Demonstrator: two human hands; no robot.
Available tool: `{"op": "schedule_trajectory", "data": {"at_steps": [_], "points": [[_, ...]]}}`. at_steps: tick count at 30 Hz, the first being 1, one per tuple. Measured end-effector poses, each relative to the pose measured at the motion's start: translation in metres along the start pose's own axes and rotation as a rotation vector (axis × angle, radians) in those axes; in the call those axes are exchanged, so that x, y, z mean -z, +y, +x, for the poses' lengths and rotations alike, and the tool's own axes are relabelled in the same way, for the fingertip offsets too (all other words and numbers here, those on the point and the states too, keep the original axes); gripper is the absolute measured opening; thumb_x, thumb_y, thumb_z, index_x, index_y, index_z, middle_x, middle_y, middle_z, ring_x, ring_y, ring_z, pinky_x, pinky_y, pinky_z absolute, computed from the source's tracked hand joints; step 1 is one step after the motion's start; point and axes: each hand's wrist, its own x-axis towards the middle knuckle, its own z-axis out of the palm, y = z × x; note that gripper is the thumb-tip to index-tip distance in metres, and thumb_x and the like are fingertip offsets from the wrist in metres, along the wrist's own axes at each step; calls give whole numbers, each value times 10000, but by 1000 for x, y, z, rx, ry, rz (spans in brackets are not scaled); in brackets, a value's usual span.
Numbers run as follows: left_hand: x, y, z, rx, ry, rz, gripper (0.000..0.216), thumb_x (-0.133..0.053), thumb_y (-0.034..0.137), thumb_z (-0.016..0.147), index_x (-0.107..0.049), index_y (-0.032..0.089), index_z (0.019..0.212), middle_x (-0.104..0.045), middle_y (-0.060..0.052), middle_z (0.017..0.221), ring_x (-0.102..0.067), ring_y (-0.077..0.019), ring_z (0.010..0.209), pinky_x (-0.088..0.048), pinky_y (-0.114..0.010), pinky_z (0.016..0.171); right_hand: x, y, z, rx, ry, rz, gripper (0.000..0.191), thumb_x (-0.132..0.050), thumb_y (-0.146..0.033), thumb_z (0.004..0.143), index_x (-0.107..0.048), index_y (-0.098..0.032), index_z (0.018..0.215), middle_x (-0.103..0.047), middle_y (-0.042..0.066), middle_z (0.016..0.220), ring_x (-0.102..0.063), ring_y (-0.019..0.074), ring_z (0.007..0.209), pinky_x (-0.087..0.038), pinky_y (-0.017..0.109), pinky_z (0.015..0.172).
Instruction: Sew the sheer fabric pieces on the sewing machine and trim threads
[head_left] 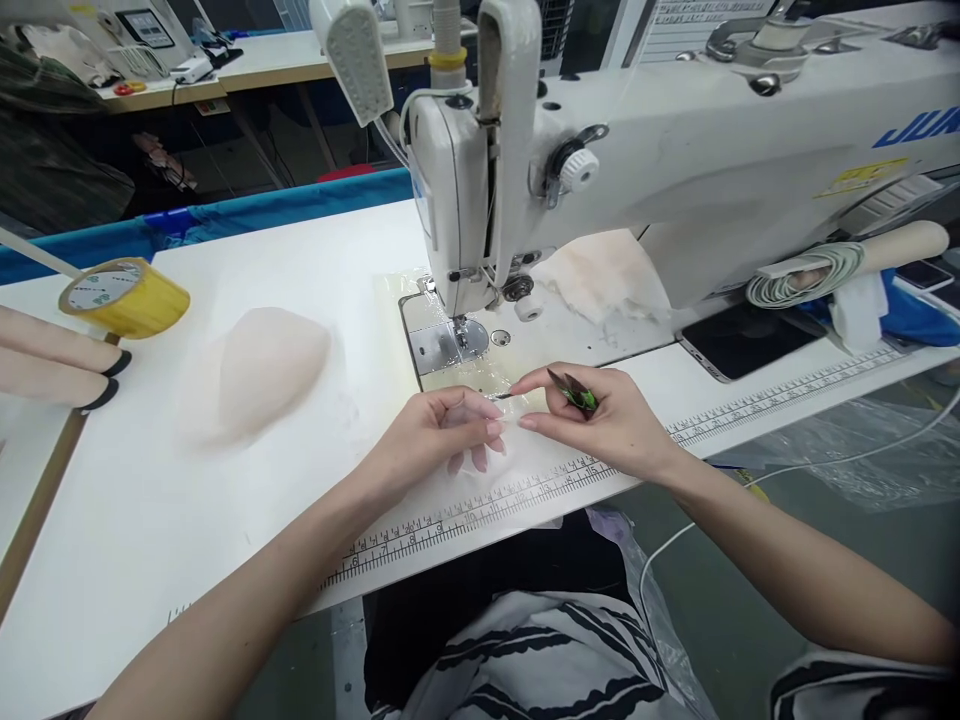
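My left hand point(450, 430) is in front of the sewing machine's needle area, thumb and fingers pinched on a piece of thin sheer fabric point(510, 440). Its fingertips show through the cloth. Close beside it, my right hand point(611, 415) keeps a pair of thread snips point(579, 395) in the palm, green with dark blades. The thumb and index finger of that hand meet the fabric's edge, where a small dark tip shows; I cannot tell what it is. Just behind both hands are the needle plate point(442, 345) and the presser foot point(460, 330).
The sewing machine point(637, 150) spans the right side. A pale sheer fabric piece point(274, 365) lies left, another cloth point(607, 270) behind the needle. Yellow tape point(127, 298) stands far left; a phone point(750, 340) lies right. A printed ruler point(480, 512) follows the front edge.
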Motion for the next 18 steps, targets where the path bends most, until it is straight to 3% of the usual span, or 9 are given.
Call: {"op": "schedule_trajectory", "data": {"at_steps": [4,8,11,16,18], "points": [[0,0,1,-3,-5,-8,187,-739,293,793,-666,148,887,-667,18,641,-579,-78,530,-406,-183,478,2,0,0,-17,-53,48,252,-746,-295,805,-697,-172,1019,-283,-89,591,-265,75,519,-266,241,505],[0,0,1,-7,-8,8,178,-738,283,792,-694,150,903,-655,22,620,-577,-78,534,-411,-185,487,0,-3,3,-21,-37,58,170,-702,-334,844,-719,-173,895,-313,-80,559,-284,77,509,-249,247,491],[-1,0,0,-28,-10,20,159,-731,281,797,-717,159,899,-646,22,599,-577,-80,535,-409,-184,485,0,-3,7,-102,11,51,224,-721,-376,825,-716,-179,929,-333,-78,567,-301,80,521,-254,244,494],[-1,-2,0,-51,2,24,196,-750,310,787,-722,176,927,-659,16,616,-588,-87,539,-418,-186,484,7,1,10,-244,-133,128,275,-754,-435,781,-696,-170,823,-379,-69,570,-320,81,524,-252,244,487],[-2,-3,0,-53,16,28,205,-760,327,779,-721,175,912,-662,11,623,-590,-90,538,-417,-184,475,7,1,7,-254,-114,183,285,-803,-420,726,-680,-169,784,-349,-84,546,-292,73,496,-234,244,470]]}}
